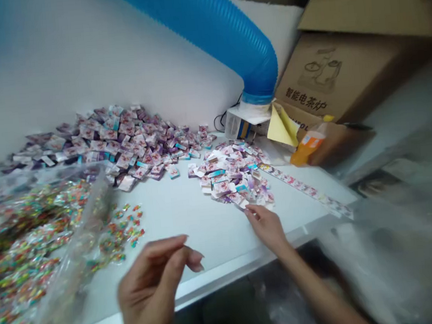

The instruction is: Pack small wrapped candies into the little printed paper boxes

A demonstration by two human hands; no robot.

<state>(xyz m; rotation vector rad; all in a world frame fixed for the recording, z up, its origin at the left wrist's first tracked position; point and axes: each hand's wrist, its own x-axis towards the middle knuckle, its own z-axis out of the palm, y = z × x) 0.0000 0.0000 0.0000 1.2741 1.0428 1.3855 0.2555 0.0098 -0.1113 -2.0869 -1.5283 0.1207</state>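
Left hand (154,283) loosely curled, unclosed, above tabletop (174,206) front. Right hand (267,227) at near edge of smaller box pile (224,174), grip unclear. Larger box pile (123,140) farther left.

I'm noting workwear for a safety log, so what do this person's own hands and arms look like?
The left hand and right hand are both bare, with no gloves visible. The right forearm shows no sleeve, watch or bracelet. Less of the left arm is in view. I can't make out any rings or markings.
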